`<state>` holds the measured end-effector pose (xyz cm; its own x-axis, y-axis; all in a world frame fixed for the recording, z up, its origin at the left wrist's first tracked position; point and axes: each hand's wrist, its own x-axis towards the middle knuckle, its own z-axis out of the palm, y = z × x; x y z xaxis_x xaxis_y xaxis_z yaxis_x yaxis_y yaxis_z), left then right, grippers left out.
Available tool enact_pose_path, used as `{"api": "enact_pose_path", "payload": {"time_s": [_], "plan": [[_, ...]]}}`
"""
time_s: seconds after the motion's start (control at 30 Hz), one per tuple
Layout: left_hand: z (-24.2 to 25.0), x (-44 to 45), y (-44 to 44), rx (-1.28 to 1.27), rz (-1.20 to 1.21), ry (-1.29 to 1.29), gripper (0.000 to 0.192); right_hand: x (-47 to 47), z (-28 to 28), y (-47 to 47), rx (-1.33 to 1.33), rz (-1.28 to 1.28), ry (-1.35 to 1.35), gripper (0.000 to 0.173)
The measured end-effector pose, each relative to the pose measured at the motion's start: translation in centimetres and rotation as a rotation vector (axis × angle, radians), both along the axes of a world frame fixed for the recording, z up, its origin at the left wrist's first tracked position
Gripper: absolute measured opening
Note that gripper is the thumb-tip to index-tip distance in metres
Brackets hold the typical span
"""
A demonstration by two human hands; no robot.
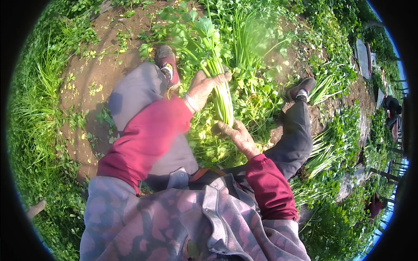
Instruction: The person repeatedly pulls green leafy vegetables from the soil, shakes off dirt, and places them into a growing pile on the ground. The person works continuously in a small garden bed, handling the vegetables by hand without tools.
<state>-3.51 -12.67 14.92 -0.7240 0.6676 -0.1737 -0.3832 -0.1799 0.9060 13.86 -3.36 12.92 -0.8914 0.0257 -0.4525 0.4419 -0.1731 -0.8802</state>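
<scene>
My left hand (203,87) is wrapped around the middle of a bunch of celery (222,101), its thumb lying across the pale green stalks. Leafy tops spread away from me, and the stalk ends point back towards my body. At those lower ends, my right hand (239,136) grips the bunch between thumb and fingers; some of its fingers are hidden. Below the bunch, loose celery leaves and yellowed trimmings (215,146) cover the ground between my legs. Just beyond the hands, standing celery plants (246,49) grow from the soil.
Bunches of celery lie on the right, one beside my right shoe (302,87) and another pile (321,156) beside my right leg. Bare brown soil (81,130) stretches to the left, bordered by grassy greenery (42,107). At the far right, a person (393,109) is bent among the plants.
</scene>
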Motion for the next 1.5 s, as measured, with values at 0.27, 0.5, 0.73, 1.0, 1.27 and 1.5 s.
{"api": "enact_pose_path", "payload": {"time_s": [0.27, 0.5, 0.73, 1.0, 1.27, 1.5], "plan": [[-5.3, 1.0, -0.5, -0.196, 0.292, -0.335, 0.047, 0.5, -1.3, -3.7, -0.247, -0.354, 0.111, 0.025], [-4.2, -0.6, -0.7, -0.227, 0.224, -0.028, 0.027, 1.5, -1.9, -2.1, 0.049, -0.347, 0.109, 0.020], [-3.8, -1.0, 0.8, -0.463, -0.005, 0.015, 0.013, 2.8, -2.7, -2.1, 0.440, -0.207, 0.088, 0.030], [-1.4, 0.0, -1.2, -0.059, 0.076, -0.012, 0.007, 2.2, -3.7, -2.0, -0.757, -0.717, 0.026, 0.029], [3.2, 2.8, -0.9, 0.023, -0.185, 0.337, 0.014, 2.0, -6.5, -0.5, -0.981, -0.724, -0.068, 0.024], [6.8, 8.0, -1.1, 0.146, -0.403, 1.046, 0.015, 2.1, -6.8, 0.5, -0.806, -0.718, -0.019, 0.018]]}}
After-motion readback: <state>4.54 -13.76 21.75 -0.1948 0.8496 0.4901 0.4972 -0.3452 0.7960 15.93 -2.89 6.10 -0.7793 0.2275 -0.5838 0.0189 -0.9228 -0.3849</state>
